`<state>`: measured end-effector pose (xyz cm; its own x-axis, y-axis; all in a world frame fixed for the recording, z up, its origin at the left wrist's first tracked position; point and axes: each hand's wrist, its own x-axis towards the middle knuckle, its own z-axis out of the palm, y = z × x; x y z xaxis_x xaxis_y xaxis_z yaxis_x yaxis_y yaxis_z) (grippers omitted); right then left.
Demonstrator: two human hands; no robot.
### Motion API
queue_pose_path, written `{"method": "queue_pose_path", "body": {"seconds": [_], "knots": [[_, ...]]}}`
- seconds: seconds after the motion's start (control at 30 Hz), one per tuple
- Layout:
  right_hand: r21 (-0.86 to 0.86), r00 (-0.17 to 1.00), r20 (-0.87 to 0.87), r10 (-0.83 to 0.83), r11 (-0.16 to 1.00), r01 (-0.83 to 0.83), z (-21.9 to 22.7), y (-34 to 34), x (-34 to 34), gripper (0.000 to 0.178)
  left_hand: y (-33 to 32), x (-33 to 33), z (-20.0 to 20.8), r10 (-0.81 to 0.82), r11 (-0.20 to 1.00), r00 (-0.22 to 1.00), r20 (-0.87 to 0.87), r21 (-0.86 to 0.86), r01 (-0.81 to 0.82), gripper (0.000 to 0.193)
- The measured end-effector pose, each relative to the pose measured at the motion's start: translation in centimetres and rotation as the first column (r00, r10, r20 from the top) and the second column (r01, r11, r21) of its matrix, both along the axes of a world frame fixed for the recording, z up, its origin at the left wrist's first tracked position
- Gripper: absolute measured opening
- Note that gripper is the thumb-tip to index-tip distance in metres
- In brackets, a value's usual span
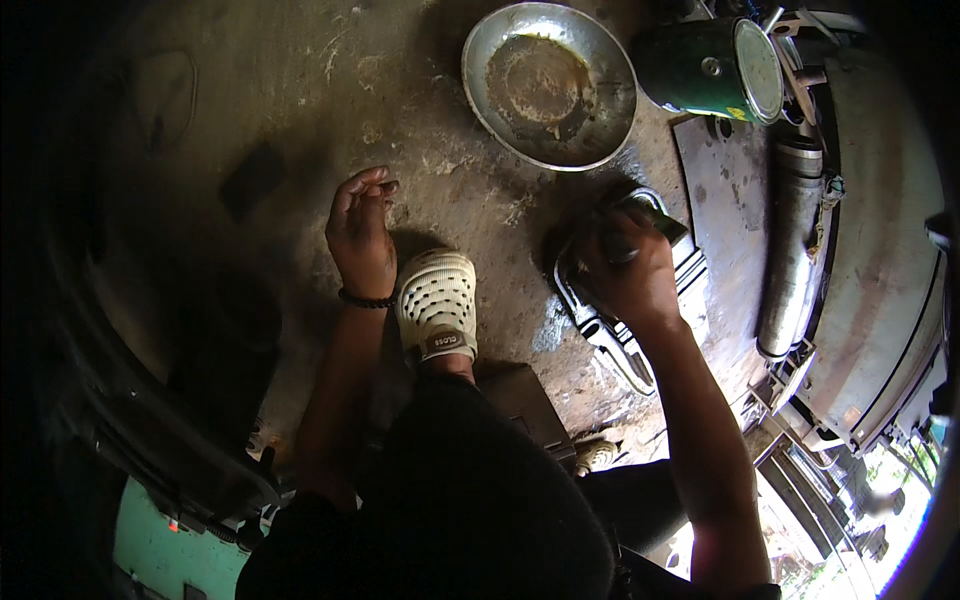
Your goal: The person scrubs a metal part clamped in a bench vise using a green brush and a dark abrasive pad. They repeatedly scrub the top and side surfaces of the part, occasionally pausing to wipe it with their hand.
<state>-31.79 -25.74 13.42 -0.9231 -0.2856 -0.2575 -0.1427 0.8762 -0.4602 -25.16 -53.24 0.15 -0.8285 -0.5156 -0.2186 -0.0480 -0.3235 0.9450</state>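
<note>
dark tool (621, 247) | right hand (645, 272): curled round it | left hand (361, 236): half-open

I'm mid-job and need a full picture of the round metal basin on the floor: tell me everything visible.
The round metal basin looks wide and shallow, grey and worn, with sloping sides and a paler rim. Brownish residue or murky liquid, I cannot tell which, marks its bottom. It sits open side up on the stained floor, beyond the right hand and left of the green bucket; whether it touches the bucket is unclear. Neither hand touches it.
</note>
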Motion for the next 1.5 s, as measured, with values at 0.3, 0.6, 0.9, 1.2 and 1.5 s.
{"method": "queue_pose_path", "body": {"seconds": [0.3, 0.6, 0.9, 1.2, 1.5], "knots": [[-0.289, 0.898, 0.233, -0.374, 0.855, 0.432, -3.0, 1.8, -9.4, 0.038, 2.3, -3.1, 0.1, -0.258, 0.966, 0.963, 0.084, 0.057, 0.254, 0.029], [-0.542, 0.5, 0.789, -0.356, -0.022, 0.84, -4.5, 5.9, -5.1, 0.064, 2.2, -0.9, 0.3, -0.239, 0.966, 0.953, 0.185, -0.051, 0.252, 0.026], [-0.192, 0.613, 0.236, -0.754, 0.582, 0.79, 17.7, 33.0, 18.9, 0.047, 8.7, -2.0, 9.0, -0.596, 0.77, 0.797, -0.097, -0.351, 0.533, 0.023], [0.143, -0.13, 0.245, -0.961, -0.096, 0.985, -2.8, 42.9, 62.7, 0.061, 26.8, -4.4, 24.4, -0.94, -0.317, -0.008, 0.34, -0.869, 0.381, 0.021], [0.34, -0.126, -0.042, -0.991, -0.133, 0.931, -20.4, 40.3, 67.9, 0.097, 36.8, -4.8, 17.2, -0.755, -0.607, 0.232, 0.614, -0.787, 0.108, 0.034]]}}
